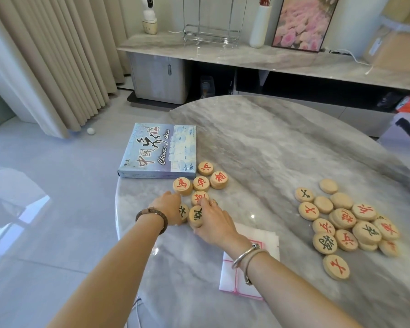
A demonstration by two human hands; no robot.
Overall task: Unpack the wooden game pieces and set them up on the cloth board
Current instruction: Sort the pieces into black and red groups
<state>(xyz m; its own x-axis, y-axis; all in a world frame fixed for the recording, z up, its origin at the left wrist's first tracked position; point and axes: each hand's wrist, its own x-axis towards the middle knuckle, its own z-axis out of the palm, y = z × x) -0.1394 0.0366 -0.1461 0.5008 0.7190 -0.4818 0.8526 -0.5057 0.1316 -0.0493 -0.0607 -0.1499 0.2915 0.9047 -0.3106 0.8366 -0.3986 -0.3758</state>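
Head view. Both hands work at the small cluster of wooden pieces [200, 183] lying just in front of the game box [152, 152], close to the rim of the surface [270, 150].

My right hand [214, 224] reaches in from the nearer side of the box. Its fingers are curled narrow and, with the thumb beneath, hold a black-marked piece [196, 215] tilted on edge. One fingertip also touches the red-marked piece [199, 197] next to it.

My left hand [169, 208] lies back-up beside the same cluster, wrist straight and fingers bent downward. Another piece [184, 211] sits half hidden against it, and I cannot tell whether the fingers grip it or merely rest there.

A larger heap [348, 228] of pieces lies well apart from the box, on the far side of my right arm, with several discs overlapping. The cloth board [230, 280] lies folded nearer to me than the box, partly beneath my right forearm.

Hazards, as I judge them:
- The tilted disc has only a light hold and could slip, then roll off the surface over the rim close by.
- Drawing my right forearm back could drag the folded cloth with it.
- The overlapped discs in the heap could slide if knocked.
- No piece can be set up until the cloth is unfolded.
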